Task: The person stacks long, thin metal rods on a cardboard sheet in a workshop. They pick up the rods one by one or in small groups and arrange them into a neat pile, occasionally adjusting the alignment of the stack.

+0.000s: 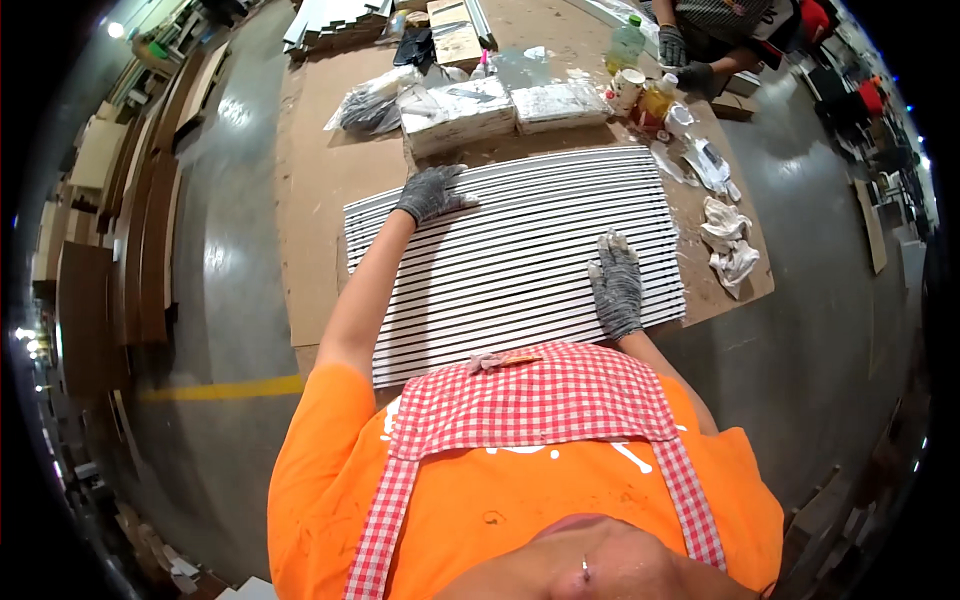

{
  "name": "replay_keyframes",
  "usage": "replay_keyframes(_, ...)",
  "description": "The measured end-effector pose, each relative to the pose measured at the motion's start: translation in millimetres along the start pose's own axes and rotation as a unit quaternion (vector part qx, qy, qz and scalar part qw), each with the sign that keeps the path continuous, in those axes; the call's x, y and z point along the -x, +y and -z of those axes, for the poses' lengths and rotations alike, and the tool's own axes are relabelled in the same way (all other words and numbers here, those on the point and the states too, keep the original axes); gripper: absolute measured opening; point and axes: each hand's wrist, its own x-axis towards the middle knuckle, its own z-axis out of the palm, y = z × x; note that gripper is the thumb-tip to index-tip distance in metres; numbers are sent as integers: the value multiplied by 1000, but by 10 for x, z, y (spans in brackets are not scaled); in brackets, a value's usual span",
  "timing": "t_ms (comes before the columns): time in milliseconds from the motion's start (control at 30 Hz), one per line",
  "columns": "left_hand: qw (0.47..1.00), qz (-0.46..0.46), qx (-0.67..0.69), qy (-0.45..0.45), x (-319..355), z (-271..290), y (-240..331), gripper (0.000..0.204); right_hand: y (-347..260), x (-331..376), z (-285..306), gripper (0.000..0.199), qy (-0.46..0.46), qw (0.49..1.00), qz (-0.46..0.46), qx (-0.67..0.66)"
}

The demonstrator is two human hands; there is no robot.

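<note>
A wide white panel with dark parallel stripes point(520, 255) lies flat across the near part of the table. Gloved in grey, my left hand point(432, 195) rests near its far left corner, fingers stretched toward the right. My right hand point(618, 285), in a grey glove with whitish fingertips, lies flat on the panel's right side with the fingers pointing away from me. Neither hand is wrapped round anything. Just beyond the far edge sit two white-smeared blocks, the left block point(458, 115) and the right block point(560, 106).
The brown-covered table point(320, 200) also bears a clear plastic bag point(372, 105), a green bottle point(626, 45), a stained cup point(627, 90) and crumpled white rags point(730, 245). A co-worker's gloved hand point(672, 45) is at the far right. Long boards point(150, 230) stand left across the aisle.
</note>
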Motion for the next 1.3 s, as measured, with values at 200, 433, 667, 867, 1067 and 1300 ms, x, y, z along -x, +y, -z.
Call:
replay_keyframes(200,999,29,13,-37,-15,70,9,92,0,-31,15,53,11,1000,11,-20)
replay_keyframes(433,997,36,56,-37,-90,34,-47,91,-11,-42,47,52,10,999,2,-39)
replay_keyframes(667,998,-39,50,-26,-259,26,91,91,-39,-28,36,52,5,1000,-14,-17)
replay_keyframes(867,998,-45,13,-36,-236,128,135,82,-54,-65,46,52,-7,999,0,-39)
replay_keyframes(1067,997,-64,29,13,-249,334,237,72,-56,7,34,51,-8,1000,-19,-17)
replay_keyframes(1300,997,-16,-40,-67,-326,272,176,80,-38,-14,20,51,0,999,-1,-38)
